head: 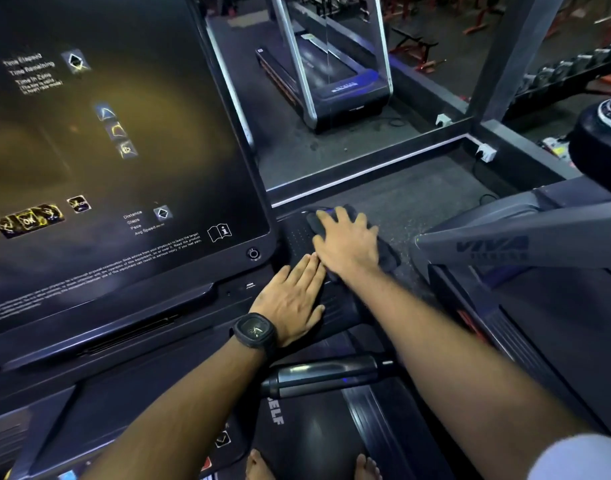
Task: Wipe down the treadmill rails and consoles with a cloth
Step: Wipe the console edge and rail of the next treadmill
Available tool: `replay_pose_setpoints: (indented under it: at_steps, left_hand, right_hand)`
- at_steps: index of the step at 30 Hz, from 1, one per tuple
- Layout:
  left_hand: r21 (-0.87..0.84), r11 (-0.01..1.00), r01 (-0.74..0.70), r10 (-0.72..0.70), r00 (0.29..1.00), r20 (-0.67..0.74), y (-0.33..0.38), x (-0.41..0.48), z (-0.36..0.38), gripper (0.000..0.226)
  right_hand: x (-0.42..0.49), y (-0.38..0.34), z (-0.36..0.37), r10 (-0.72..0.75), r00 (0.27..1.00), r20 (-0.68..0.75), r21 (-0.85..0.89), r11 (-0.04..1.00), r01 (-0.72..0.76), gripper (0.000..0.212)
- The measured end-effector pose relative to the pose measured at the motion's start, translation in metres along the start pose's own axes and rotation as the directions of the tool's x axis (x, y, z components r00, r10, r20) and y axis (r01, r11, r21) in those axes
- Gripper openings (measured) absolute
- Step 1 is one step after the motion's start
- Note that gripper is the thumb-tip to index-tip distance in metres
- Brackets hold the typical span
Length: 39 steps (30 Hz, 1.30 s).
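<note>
Two hands are down on the right wing of the treadmill console, side by side. The right hand (345, 244) lies flat on a crumpled dark grey cloth (389, 259), fingers straight and a little apart, pressing it onto the black dotted plastic side panel (295, 237) just right of the big glossy black console screen (106, 150). The left hand (290, 299), a square black wristwatch (254, 330) on its wrist, rests bare on the same panel just below. Its fingers are straight and together, with the tips right up against the right hand. Now the risks. The cloth is bunched and its outer side hangs past the panel's edge, so a hard sweep could pull it from under the palm and drop it to the floor. And watch that small round button (253, 253) at the screen's lower corner. It sits near, so a stray wipe leftward could press it, an unwelcome thing with bare feet (259, 465) on the belt.
</note>
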<state>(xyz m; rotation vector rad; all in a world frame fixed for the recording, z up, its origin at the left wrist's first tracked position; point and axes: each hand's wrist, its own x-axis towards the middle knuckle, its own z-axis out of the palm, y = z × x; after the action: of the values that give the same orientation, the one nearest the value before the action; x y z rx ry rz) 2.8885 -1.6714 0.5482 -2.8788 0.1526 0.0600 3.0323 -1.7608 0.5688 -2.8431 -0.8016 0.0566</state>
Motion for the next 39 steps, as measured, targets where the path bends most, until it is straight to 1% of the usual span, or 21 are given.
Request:
replay_pose_setpoints:
  at_steps: [2, 4, 6, 7, 8, 10, 12, 14, 16, 18, 20, 22, 24, 27, 29, 30, 32, 34, 36, 38, 39]
  left_hand:
    - [-0.013, 1.000, 0.022, -0.021, 0.999, 0.041, 0.003, 0.005, -0.002, 0.079]
    - [-0.015, 0.999, 0.039, -0.038, 0.997, 0.066, 0.005, 0.007, -0.003, 0.080]
    - [-0.018, 0.999, 0.048, -0.047, 0.998, 0.046, 0.006, 0.010, -0.003, 0.081]
    - [-0.019, 0.998, 0.052, -0.051, 0.998, 0.029, 0.006, 0.010, -0.001, 0.081]
    - [-0.016, 0.998, 0.053, -0.053, 0.998, 0.014, 0.006, 0.011, 0.000, 0.081]
    - [-0.002, 0.999, 0.054, -0.054, 0.998, -0.011, 0.007, 0.013, 0.003, 0.082]
    - [0.003, 0.998, 0.059, -0.059, 0.998, -0.020, 0.009, 0.015, 0.004, 0.082]
    - [0.000, 0.998, 0.069, -0.069, 0.997, -0.023, 0.011, 0.016, 0.004, 0.082]
    - [0.001, 0.997, 0.073, -0.073, 0.997, -0.021, 0.012, 0.016, 0.006, 0.082]
    - [0.001, 0.997, 0.073, -0.073, 0.997, -0.017, 0.011, 0.016, 0.006, 0.082]
    - [0.005, 0.997, 0.075, -0.075, 0.997, -0.020, 0.011, 0.017, 0.006, 0.082]
    - [0.009, 0.997, 0.079, -0.079, 0.996, -0.030, 0.011, 0.018, 0.005, 0.082]
    - [0.009, 0.997, 0.082, -0.081, 0.996, -0.040, 0.011, 0.019, 0.006, 0.081]
    - [0.009, 0.996, 0.084, -0.083, 0.995, -0.052, 0.013, 0.017, 0.007, 0.080]
    - [0.008, 0.996, 0.083, -0.083, 0.995, -0.054, 0.014, 0.016, 0.007, 0.080]
    - [0.008, 0.996, 0.085, -0.084, 0.995, -0.052, 0.014, 0.016, 0.006, 0.080]
    - [0.009, 0.996, 0.086, -0.086, 0.995, -0.046, 0.014, 0.018, 0.005, 0.080]
    - [0.008, 0.996, 0.084, -0.084, 0.996, -0.043, 0.014, 0.019, 0.005, 0.080]
    - [0.002, 0.996, 0.086, -0.086, 0.996, -0.036, 0.015, 0.019, 0.005, 0.080]
    - [-0.008, 0.997, 0.075, -0.075, 0.997, -0.035, 0.015, 0.017, 0.006, 0.079]
    - [-0.013, 0.998, 0.065, -0.065, 0.997, -0.039, 0.015, 0.017, 0.007, 0.079]
  right_hand:
    - [0.020, 0.015, -0.008, 0.020, 0.996, 0.084, 0.140, 0.990, -0.031, 0.058]
    - [0.030, 0.031, -0.012, 0.184, 0.966, 0.179, 0.282, 0.931, -0.230, 0.058]
    - [0.024, 0.036, -0.012, 0.342, 0.916, 0.211, 0.320, 0.861, -0.395, 0.060]
    - [0.018, 0.032, -0.010, 0.354, 0.914, 0.196, 0.278, 0.874, -0.398, 0.061]
    - [0.011, 0.025, -0.010, 0.310, 0.936, 0.165, 0.223, 0.913, -0.342, 0.062]
    - [0.009, 0.015, -0.008, 0.132, 0.988, 0.085, 0.132, 0.981, -0.142, 0.061]
    - [0.023, 0.016, -0.011, 0.005, 0.997, 0.083, 0.142, 0.990, -0.017, 0.059]
    - [0.039, 0.023, -0.015, 0.044, 0.986, 0.161, 0.235, 0.968, -0.081, 0.057]
    - [0.046, 0.034, -0.018, 0.208, 0.948, 0.241, 0.337, 0.898, -0.283, 0.057]
    - [0.033, 0.034, -0.013, 0.339, 0.908, 0.245, 0.337, 0.849, -0.408, 0.059]
    - [0.012, 0.026, -0.010, 0.320, 0.934, 0.157, 0.253, 0.902, -0.351, 0.061]
    - [0.001, 0.024, -0.008, 0.166, 0.983, 0.079, 0.182, 0.967, -0.178, 0.064]
    - [0.008, 0.034, -0.012, 0.091, 0.989, 0.114, 0.237, 0.965, -0.116, 0.063]
    - [0.014, 0.055, -0.018, 0.274, 0.920, 0.281, 0.392, 0.842, -0.371, 0.061]
    - [-0.005, 0.054, -0.016, 0.358, 0.893, 0.272, 0.335, 0.835, -0.437, 0.061]
    - [-0.017, 0.047, -0.016, 0.340, 0.913, 0.226, 0.273, 0.877, -0.394, 0.062]
    - [-0.033, 0.033, -0.014, 0.206, 0.971, 0.119, 0.138, 0.965, -0.222, 0.065]
    - [-0.028, 0.033, -0.012, 0.086, 0.994, 0.074, 0.100, 0.991, -0.093, 0.065]
    - [-0.013, 0.046, -0.016, 0.131, 0.977, 0.170, 0.211, 0.963, -0.166, 0.062]
    - [-0.009, 0.060, -0.020, 0.292, 0.910, 0.295, 0.359, 0.849, -0.389, 0.060]
    - [-0.015, 0.063, -0.020, 0.350, 0.882, 0.316, 0.366, 0.813, -0.453, 0.060]
